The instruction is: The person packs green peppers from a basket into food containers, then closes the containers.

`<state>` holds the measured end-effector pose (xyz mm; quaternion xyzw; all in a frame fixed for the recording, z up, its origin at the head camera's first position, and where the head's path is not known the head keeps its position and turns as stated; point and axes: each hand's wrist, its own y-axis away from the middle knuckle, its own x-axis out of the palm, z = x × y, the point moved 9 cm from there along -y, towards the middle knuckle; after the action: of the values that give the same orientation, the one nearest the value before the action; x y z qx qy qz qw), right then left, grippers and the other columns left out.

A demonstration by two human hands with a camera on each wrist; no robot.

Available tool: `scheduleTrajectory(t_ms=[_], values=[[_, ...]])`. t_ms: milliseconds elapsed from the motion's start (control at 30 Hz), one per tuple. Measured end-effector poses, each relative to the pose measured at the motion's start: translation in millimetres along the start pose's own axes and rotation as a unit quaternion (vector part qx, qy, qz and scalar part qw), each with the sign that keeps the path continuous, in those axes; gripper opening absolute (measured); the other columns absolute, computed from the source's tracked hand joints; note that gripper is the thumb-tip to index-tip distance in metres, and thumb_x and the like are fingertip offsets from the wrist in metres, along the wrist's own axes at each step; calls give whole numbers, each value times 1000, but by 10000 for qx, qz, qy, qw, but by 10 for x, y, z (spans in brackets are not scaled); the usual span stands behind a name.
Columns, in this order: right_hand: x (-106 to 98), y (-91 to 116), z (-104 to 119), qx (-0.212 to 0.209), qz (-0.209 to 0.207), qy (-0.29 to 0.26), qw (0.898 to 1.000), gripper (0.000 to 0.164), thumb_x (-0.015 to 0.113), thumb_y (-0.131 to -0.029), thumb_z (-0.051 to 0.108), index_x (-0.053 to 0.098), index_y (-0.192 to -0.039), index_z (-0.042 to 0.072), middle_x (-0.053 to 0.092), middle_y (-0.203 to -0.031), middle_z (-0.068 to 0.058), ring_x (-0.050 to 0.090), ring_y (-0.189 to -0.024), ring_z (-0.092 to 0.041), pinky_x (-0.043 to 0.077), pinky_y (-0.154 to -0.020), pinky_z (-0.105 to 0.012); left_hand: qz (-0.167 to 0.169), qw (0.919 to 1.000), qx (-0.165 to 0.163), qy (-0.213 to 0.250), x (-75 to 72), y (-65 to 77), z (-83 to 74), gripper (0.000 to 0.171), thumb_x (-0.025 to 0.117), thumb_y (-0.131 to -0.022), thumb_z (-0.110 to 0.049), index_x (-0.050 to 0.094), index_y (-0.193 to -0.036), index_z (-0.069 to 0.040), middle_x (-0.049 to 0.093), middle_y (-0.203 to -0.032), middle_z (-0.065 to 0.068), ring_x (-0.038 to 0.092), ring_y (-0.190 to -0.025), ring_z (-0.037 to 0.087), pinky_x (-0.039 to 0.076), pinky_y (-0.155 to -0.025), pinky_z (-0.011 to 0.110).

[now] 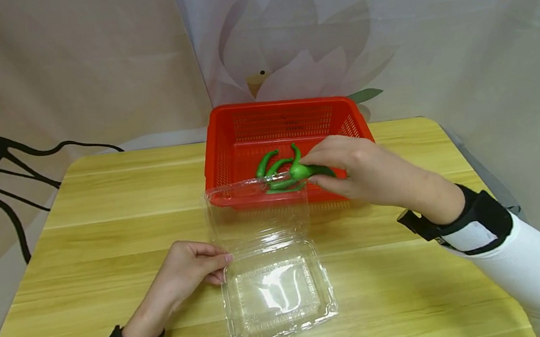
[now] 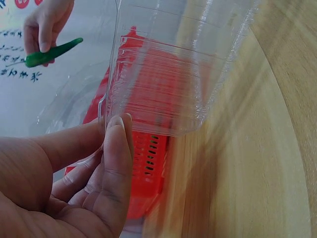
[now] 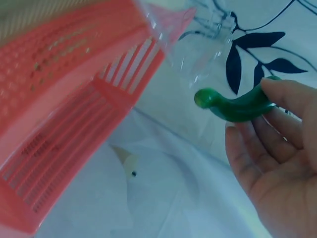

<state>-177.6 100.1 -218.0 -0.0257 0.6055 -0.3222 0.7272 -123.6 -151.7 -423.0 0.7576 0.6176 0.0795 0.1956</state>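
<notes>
My right hand (image 1: 370, 168) pinches a green chili pepper (image 1: 319, 170) between thumb and fingers, over the front of a red plastic basket (image 1: 365, 130). In the right wrist view the curved pepper (image 3: 237, 110) points its thick end away from the fingers. Several more green chili peppers (image 1: 263, 165) lie in the basket, partly seen through clear plastic. My left hand (image 1: 189, 269) holds the left edge of a clear hinged plastic box (image 1: 279, 295) between thumb and fingertips. The box lies opened, its lid (image 1: 256, 220) raised toward the basket and overlapping its front rim in the head view.
The basket stands at the back of the wooden table (image 1: 130, 218), with slotted walls. Behind it hangs a pale cloth (image 1: 434, 33) with a printed lotus and dark plant shapes. Each wrist wears a black strap (image 1: 486, 221) with a small camera.
</notes>
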Motion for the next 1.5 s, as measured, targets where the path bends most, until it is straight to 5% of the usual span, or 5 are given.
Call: scheduleTrajectory(t_ms=[367, 800, 1133, 1500], values=[[400, 17, 415, -491, 290, -203, 9982, 32, 86, -88, 8, 76, -118, 3, 73, -114, -4, 66, -108, -18, 60, -91, -28, -10, 10000, 12, 10, -29, 7, 5, 22, 77, -94, -4, 73, -106, 14, 74, -81, 16, 70, -65, 19, 65, -63, 31], [940, 64, 663, -822, 1033, -68, 9912, 20, 81, -95, 18, 77, -111, 7, 75, -104, 1, 69, -100, -14, 58, -94, -23, -24, 10000, 16, 1, -29, 0, 4, 21, 78, -94, -5, 74, -105, 13, 74, -79, 15, 69, -63, 17, 65, -61, 30], [1430, 154, 763, -913, 2067, 243, 9738, 10, 79, -96, 19, 75, -103, 13, 74, -95, 8, 68, -89, -7, 57, -84, -18, -18, 10000, 4, -23, -33, -7, 15, 22, 78, -95, -5, 74, -105, 14, 74, -79, 17, 70, -63, 18, 65, -62, 31], [1709, 234, 736, -760, 2554, 469, 9627, 10, 77, -98, 23, 74, -92, 16, 66, -80, 10, 61, -74, -4, 56, -69, -17, -23, 10000, 50, 26, -34, -7, 19, 21, 78, -94, -4, 75, -104, 14, 74, -79, 16, 70, -62, 17, 65, -61, 30]])
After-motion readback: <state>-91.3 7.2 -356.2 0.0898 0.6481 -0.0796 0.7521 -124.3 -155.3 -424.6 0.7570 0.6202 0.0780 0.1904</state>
